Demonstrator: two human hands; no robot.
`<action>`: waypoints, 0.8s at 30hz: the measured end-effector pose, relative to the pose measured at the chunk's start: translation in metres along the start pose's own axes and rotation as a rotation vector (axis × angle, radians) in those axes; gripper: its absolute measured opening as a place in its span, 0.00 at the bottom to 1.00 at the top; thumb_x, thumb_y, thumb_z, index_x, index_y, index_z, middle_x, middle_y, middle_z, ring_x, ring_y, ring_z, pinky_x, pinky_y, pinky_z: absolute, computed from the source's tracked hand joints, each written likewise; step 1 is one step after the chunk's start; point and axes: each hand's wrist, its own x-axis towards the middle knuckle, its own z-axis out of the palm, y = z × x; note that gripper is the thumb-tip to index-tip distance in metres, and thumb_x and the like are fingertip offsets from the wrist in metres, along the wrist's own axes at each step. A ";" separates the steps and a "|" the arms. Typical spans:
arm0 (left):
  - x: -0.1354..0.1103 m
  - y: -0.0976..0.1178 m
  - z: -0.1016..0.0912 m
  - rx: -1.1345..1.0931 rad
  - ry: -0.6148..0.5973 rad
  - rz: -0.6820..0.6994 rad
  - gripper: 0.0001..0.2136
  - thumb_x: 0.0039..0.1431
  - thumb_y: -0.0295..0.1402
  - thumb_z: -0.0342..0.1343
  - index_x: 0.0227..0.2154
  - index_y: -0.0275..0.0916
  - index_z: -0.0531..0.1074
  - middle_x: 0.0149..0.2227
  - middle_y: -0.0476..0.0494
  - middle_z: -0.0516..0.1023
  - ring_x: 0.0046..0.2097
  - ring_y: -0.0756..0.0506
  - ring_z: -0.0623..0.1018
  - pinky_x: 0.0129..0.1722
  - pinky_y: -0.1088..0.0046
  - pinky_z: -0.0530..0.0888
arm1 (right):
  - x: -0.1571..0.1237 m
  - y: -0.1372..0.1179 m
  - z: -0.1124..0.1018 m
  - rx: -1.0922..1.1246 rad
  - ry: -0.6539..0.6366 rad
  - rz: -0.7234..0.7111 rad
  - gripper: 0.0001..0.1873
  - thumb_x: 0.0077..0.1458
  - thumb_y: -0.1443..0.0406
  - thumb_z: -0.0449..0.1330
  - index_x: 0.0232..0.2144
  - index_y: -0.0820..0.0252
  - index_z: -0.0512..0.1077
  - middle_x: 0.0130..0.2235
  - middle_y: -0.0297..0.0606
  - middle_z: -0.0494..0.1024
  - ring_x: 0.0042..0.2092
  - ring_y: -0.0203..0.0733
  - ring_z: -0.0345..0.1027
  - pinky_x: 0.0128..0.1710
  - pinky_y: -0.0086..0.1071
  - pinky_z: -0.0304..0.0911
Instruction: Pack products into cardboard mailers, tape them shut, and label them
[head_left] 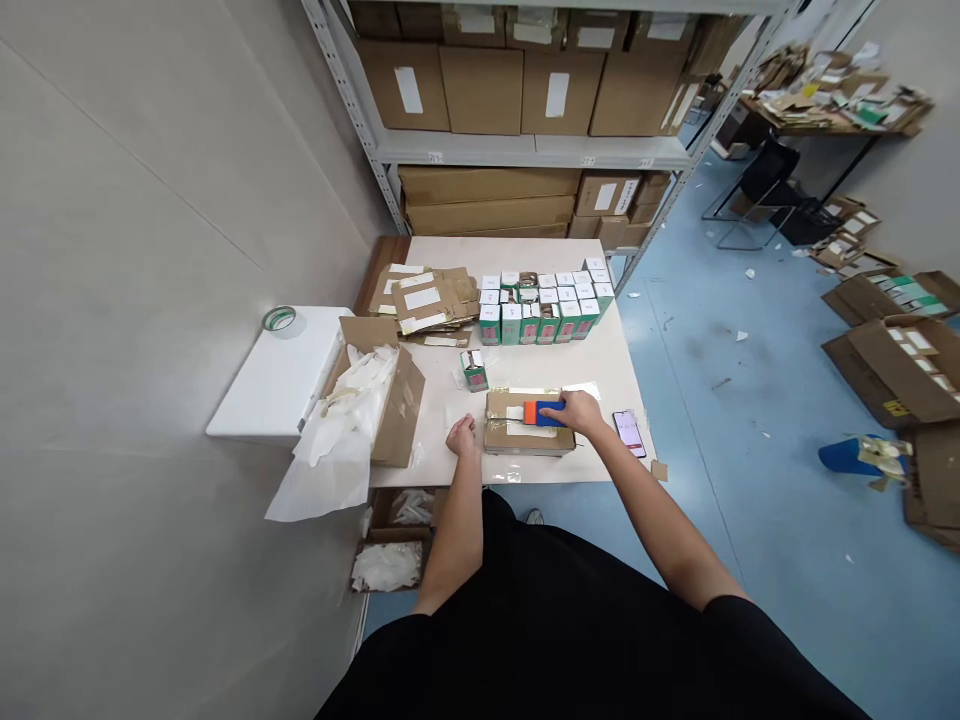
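Note:
A closed cardboard box (pixel 498 437) with clear tape and a white label lies at the table's front. My right hand (pixel 581 412) is closed around the handle of a blue-and-orange hand tool (pixel 541 413), held flat over the box top. From its orange end a thin dark line runs left; whether it is a blade or the box seam I cannot tell. At the box's left end, my left hand (pixel 462 436) has its fingers curled in; anything inside them is hidden. Just behind the box stands a single green-and-white carton (pixel 473 371), its top seemingly open.
Rows of green-and-white cartons (pixel 531 325) stand behind, beside flattened cardboard (pixel 431 300). An open box (pixel 405 415) of white wrapping is at left, a phone (pixel 629 433) at right. A tape roll (pixel 279 318) sits on a white surface. Shelving (pixel 465 148) rises behind.

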 end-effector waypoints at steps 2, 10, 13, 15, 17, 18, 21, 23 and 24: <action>0.004 0.004 -0.005 -0.016 -0.001 0.012 0.11 0.43 0.35 0.69 0.28 0.36 0.75 0.27 0.47 0.77 0.31 0.48 0.77 0.28 0.75 0.68 | 0.000 0.010 -0.007 -0.038 0.010 0.004 0.27 0.56 0.39 0.62 0.35 0.57 0.78 0.39 0.44 0.83 0.42 0.48 0.76 0.36 0.32 0.59; 0.005 -0.006 0.000 -0.069 -0.025 -0.019 0.16 0.41 0.37 0.73 0.31 0.34 0.79 0.26 0.48 0.76 0.27 0.52 0.71 0.26 0.77 0.67 | -0.004 0.034 -0.028 -0.049 0.021 0.027 0.26 0.56 0.40 0.62 0.34 0.56 0.78 0.38 0.43 0.83 0.41 0.48 0.76 0.33 0.32 0.56; 0.009 -0.016 0.000 -0.037 -0.015 -0.043 0.15 0.43 0.36 0.72 0.32 0.34 0.78 0.24 0.50 0.74 0.25 0.54 0.69 0.25 0.78 0.66 | -0.006 0.028 -0.028 -0.063 0.017 0.022 0.26 0.57 0.40 0.62 0.35 0.56 0.78 0.38 0.43 0.83 0.42 0.48 0.75 0.34 0.32 0.57; 0.013 -0.022 -0.002 0.009 -0.027 -0.063 0.15 0.44 0.37 0.71 0.33 0.34 0.78 0.23 0.52 0.72 0.24 0.54 0.68 0.24 0.78 0.66 | -0.005 0.024 -0.027 -0.072 0.012 0.024 0.27 0.56 0.40 0.62 0.36 0.57 0.78 0.39 0.44 0.83 0.42 0.48 0.75 0.34 0.32 0.58; 0.017 -0.026 -0.003 0.060 -0.043 -0.077 0.15 0.45 0.38 0.71 0.33 0.35 0.77 0.22 0.52 0.70 0.23 0.53 0.68 0.23 0.78 0.66 | -0.003 0.020 -0.026 -0.078 0.014 0.019 0.27 0.56 0.39 0.62 0.36 0.57 0.78 0.39 0.44 0.83 0.42 0.48 0.75 0.35 0.32 0.58; 0.019 -0.028 -0.003 0.081 -0.049 -0.081 0.16 0.45 0.39 0.71 0.33 0.35 0.77 0.22 0.52 0.70 0.23 0.53 0.69 0.22 0.77 0.66 | -0.003 0.018 -0.026 -0.080 0.015 0.015 0.27 0.57 0.39 0.62 0.36 0.57 0.78 0.39 0.44 0.83 0.42 0.48 0.75 0.35 0.32 0.58; 0.019 -0.035 0.001 0.136 -0.072 -0.086 0.16 0.46 0.40 0.71 0.33 0.36 0.76 0.22 0.51 0.70 0.25 0.50 0.72 0.24 0.75 0.69 | -0.001 0.013 -0.028 -0.084 0.012 0.009 0.27 0.57 0.40 0.62 0.36 0.57 0.79 0.39 0.45 0.83 0.43 0.49 0.75 0.36 0.32 0.59; 0.017 -0.039 0.003 0.178 -0.115 -0.080 0.15 0.47 0.40 0.70 0.32 0.35 0.76 0.24 0.48 0.73 0.27 0.48 0.75 0.26 0.72 0.72 | -0.001 0.009 -0.029 -0.082 0.002 0.012 0.28 0.57 0.40 0.62 0.37 0.57 0.79 0.39 0.46 0.83 0.43 0.49 0.75 0.36 0.32 0.59; 0.015 -0.040 0.003 0.199 -0.145 -0.070 0.15 0.48 0.41 0.69 0.33 0.35 0.76 0.26 0.46 0.75 0.29 0.46 0.76 0.28 0.70 0.74 | -0.002 0.008 -0.029 -0.080 0.002 0.015 0.28 0.57 0.39 0.62 0.37 0.57 0.79 0.39 0.46 0.83 0.43 0.49 0.75 0.36 0.32 0.59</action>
